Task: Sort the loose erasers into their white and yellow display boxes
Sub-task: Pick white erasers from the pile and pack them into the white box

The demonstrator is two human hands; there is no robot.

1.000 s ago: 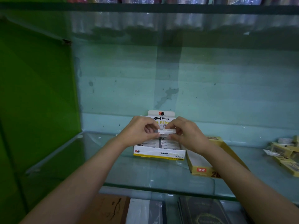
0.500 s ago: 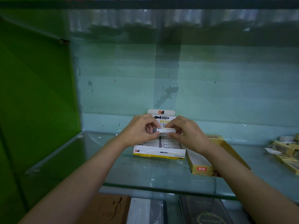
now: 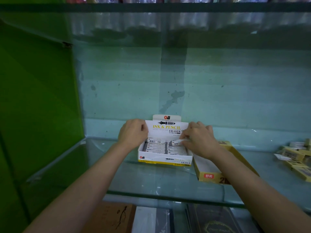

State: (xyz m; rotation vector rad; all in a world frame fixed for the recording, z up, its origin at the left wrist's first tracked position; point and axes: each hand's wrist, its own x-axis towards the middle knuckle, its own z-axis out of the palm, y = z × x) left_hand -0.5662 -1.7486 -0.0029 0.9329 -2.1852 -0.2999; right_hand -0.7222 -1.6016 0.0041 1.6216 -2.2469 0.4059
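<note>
Glass shelf (image 3: 151, 180) against a pale teal wall carries the work. Fingers (image 3: 184, 137) of the right hand (image 3: 200, 140) pinch a white eraser (image 3: 177, 142), now lowered and tilted over the right rows of the white display box (image 3: 165, 159); earlier both hands held it level above the box. The left hand (image 3: 133, 133) has let go and curls at the box's upper left corner. Just right sits the yellow display box (image 3: 210, 177); loose yellow erasers (image 3: 296, 158) lie far right.
</note>
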